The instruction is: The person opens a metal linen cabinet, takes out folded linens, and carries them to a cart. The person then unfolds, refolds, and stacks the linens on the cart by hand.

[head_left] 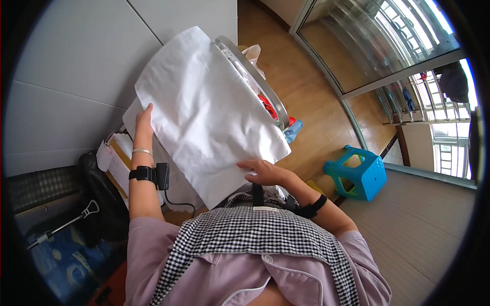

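Note:
A large white cloth (204,102) lies spread in front of me, slightly wrinkled, with its upper corner near the grey wall panels. My left hand (145,121) is at the cloth's left edge and grips it; one digit shows along the border while the other fingers are hidden by the fabric. Close to my body, my right hand (265,172) rests on the cloth's lower right part. Its fingers are stretched out and apart, holding nothing. More white fabric shows below the left edge, beneath my left forearm.
A curved metal rim (255,76) runs along the cloth's far right side, with red and blue items beside it. To the right, a blue plastic stool (360,173) stands on the floor near a sliding glass door (377,46). A black bag (97,178) is at left.

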Demonstrator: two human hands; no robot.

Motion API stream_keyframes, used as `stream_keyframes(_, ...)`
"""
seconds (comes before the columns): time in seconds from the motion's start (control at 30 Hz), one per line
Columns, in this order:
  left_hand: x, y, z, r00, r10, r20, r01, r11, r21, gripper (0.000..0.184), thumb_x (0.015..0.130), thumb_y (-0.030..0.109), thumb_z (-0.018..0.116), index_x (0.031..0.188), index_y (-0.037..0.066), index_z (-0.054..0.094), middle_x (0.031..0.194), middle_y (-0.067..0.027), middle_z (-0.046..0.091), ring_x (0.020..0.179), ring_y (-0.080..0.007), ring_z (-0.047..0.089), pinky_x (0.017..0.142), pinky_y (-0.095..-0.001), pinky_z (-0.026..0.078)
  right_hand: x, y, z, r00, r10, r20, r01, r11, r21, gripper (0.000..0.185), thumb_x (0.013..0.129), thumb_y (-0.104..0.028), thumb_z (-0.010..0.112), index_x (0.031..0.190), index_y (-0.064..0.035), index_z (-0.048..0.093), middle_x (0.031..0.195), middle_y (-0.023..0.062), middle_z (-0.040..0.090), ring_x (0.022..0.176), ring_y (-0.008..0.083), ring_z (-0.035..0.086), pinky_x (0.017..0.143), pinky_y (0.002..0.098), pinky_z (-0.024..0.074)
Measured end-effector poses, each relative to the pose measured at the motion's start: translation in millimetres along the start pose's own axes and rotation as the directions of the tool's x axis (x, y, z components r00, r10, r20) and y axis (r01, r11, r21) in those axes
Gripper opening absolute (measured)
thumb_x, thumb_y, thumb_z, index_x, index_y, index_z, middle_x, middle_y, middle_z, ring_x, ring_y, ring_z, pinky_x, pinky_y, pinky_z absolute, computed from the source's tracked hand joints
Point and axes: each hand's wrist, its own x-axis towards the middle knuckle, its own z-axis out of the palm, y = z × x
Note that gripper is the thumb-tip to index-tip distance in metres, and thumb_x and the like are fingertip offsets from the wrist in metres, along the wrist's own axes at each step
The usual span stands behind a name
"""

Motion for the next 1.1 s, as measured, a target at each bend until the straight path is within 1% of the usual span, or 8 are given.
stream_keyframes(0.03,-10,-13,-5,0.979,-0.195,0.060,0.198,0.979,-0.047,0.039,0.088,0.021,0.067,0.114,-0.007,0.056,0.112,-0.0120,0.061,0.096,-0.0192,0.060,0.082,-0.0320,0.050,-2,-2,1,1.000,0.027,-0.016,-0.026,0.999,0.023,0.046,0.080,-0.014,0.060,0.124,0.0018,0.056,0.119,0.0211,0.062,0.112,0.0331,0.058,0.101,0.0365,0.0425)
stream_keyframes(0.2,-41,-62,-9,0.997,-0.054,0.058,0.049,0.996,0.077,0.038,0.085,0.016,0.071,0.114,-0.004,0.057,0.108,-0.0110,0.063,0.095,-0.0204,0.062,0.085,-0.0335,0.049,4,12,-1,0.870,-0.031,-0.492,0.010,0.999,-0.045,0.030,0.084,-0.009,0.060,0.113,-0.0014,0.061,0.094,0.0156,0.067,0.074,0.0276,0.065,0.073,0.0347,0.0524)
stream_keyframes(0.3,-59,-76,-17,0.996,-0.040,0.074,0.028,0.988,0.155,0.037,0.085,0.019,0.072,0.111,-0.003,0.057,0.103,-0.0091,0.064,0.092,-0.0181,0.061,0.082,-0.0311,0.049,3,4,-26,0.695,-0.248,-0.675,-0.161,0.861,-0.482,0.037,0.082,-0.011,0.065,0.116,-0.0013,0.058,0.111,0.0179,0.062,0.102,0.0323,0.059,0.088,0.0408,0.0477)
stream_keyframes(0.37,-61,-85,-22,1.000,-0.011,0.007,0.010,0.984,0.176,0.034,0.086,0.020,0.071,0.108,-0.002,0.057,0.102,-0.0087,0.064,0.091,-0.0172,0.062,0.080,-0.0298,0.050,5,16,-35,0.668,-0.147,-0.729,-0.270,0.865,-0.422,0.042,0.081,-0.012,0.066,0.120,0.0001,0.054,0.119,0.0190,0.058,0.114,0.0346,0.051,0.094,0.0435,0.0437)
stream_keyframes(0.5,-65,-99,-28,0.998,-0.060,0.023,0.059,0.996,0.065,0.037,0.086,0.022,0.071,0.110,-0.002,0.056,0.103,-0.0088,0.064,0.091,-0.0178,0.062,0.080,-0.0295,0.050,7,37,-55,0.723,0.360,-0.589,-0.514,0.850,-0.112,0.063,0.079,-0.039,0.070,0.123,0.0011,0.052,0.115,0.0238,0.060,0.108,0.0369,0.058,0.091,0.0437,0.0460)
stream_keyframes(0.87,-162,-58,-18,0.861,-0.361,0.358,0.259,0.917,0.303,0.047,0.084,0.020,0.072,0.119,-0.003,0.053,0.105,-0.0094,0.064,0.090,-0.0176,0.064,0.074,-0.0334,0.056,3,25,-66,0.737,0.450,-0.505,-0.551,0.832,-0.064,0.067,0.073,-0.051,0.073,0.107,0.0044,0.061,0.109,0.0242,0.063,0.103,0.0340,0.062,0.086,0.0427,0.0480)
stream_keyframes(1.03,-149,-98,-27,0.891,-0.251,0.378,0.191,0.963,0.188,0.040,0.083,0.018,0.072,0.113,-0.004,0.057,0.103,-0.0089,0.065,0.090,-0.0168,0.063,0.077,-0.0313,0.054,2,58,-55,0.743,0.061,-0.666,-0.423,0.814,-0.398,0.054,0.072,-0.045,0.074,0.102,-0.0012,0.065,0.092,0.0194,0.067,0.084,0.0374,0.065,0.073,0.0424,0.0506)
stream_keyframes(1.1,-147,-108,-28,0.912,-0.202,0.356,0.156,0.976,0.153,0.037,0.083,0.018,0.073,0.109,-0.004,0.059,0.102,-0.0093,0.065,0.092,-0.0166,0.063,0.081,-0.0300,0.051,1,56,-58,0.740,0.182,-0.648,-0.459,0.841,-0.287,0.057,0.072,-0.048,0.073,0.102,-0.0002,0.065,0.090,0.0196,0.068,0.084,0.0368,0.066,0.073,0.0420,0.0509)
